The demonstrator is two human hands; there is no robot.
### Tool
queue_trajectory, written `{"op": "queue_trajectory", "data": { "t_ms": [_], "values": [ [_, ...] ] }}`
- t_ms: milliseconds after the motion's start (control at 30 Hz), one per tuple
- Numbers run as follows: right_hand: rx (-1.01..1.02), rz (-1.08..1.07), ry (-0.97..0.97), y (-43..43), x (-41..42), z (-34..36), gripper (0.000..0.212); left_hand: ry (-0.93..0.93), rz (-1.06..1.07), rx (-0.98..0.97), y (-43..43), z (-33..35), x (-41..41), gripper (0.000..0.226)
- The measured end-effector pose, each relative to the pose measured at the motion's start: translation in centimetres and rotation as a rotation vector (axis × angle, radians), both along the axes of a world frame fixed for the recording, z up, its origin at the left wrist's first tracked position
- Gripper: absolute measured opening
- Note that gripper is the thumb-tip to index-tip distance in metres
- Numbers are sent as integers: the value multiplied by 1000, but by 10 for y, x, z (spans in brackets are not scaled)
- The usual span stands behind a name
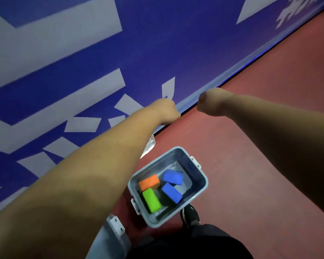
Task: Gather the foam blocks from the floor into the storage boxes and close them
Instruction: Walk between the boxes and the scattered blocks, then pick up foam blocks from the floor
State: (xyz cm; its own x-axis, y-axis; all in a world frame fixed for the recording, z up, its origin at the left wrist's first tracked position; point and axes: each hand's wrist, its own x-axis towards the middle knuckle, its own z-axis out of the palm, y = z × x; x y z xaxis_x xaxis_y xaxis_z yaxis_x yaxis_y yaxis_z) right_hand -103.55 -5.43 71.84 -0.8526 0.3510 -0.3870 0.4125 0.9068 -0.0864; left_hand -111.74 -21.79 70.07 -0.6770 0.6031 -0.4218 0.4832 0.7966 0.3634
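An open grey plastic storage box [168, 158] on the red floor [251, 139] holds an orange foam block [149, 182] behind a green foam block [151, 200], with two blue foam blocks [173, 177] to their right.

Wall: tall blue panel w/ matte finish [157, 43], runs diag. upper right to lower left.
Markings: large pale grey angular shapes [54, 40] printed on panel; blurred.
Base: lighter blue-grey strip [188, 102] along panel foot; dark gap below.
Floor: reddish-brown smooth floor [251, 109], meets panel base.
Light: even, indoor; soft shadows.

Dim, motion-blurred, wide-angle edge distortion
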Motion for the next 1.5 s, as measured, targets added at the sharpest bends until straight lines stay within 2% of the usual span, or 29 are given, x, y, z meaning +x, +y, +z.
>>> {"op": "queue_trajectory", "data": {
  "t_ms": [133, 300, 500, 733, 833, 1000, 1233, 1500],
  "values": [
    [-46, -134, 43, -25, 46, 16, 25, 50, -80, 10, -16, 16, 22, 29],
    [-207, -409, 123, -74, 115, 12, 26, 7, -233, 15, -38, 13, 69, 29],
    [-311, -743, 119, -110, 253, -14, 21, -48, -525, -30, -19, -10, 172, 32],
    [-259, -1183, 30, -125, 474, -28, 25, -110, -945, -90, 16, -26, 361, 30],
    [-244, -1321, 22, -146, 562, -34, 27, -123, -1095, -115, 17, -32, 445, 24],
    [-278, -1496, 19, -208, 699, -62, 27, -120, -1297, -188, -1, -54, 584, 26],
    [-344, -1744, 5, -348, 904, -99, 27, -61, -1598, -257, -80, -78, 807, 30],
    [-388, -2009, -41, -530, 1123, -97, 33, 3, -1913, -296, -213, -79, 1051, 32]
  ]
}}
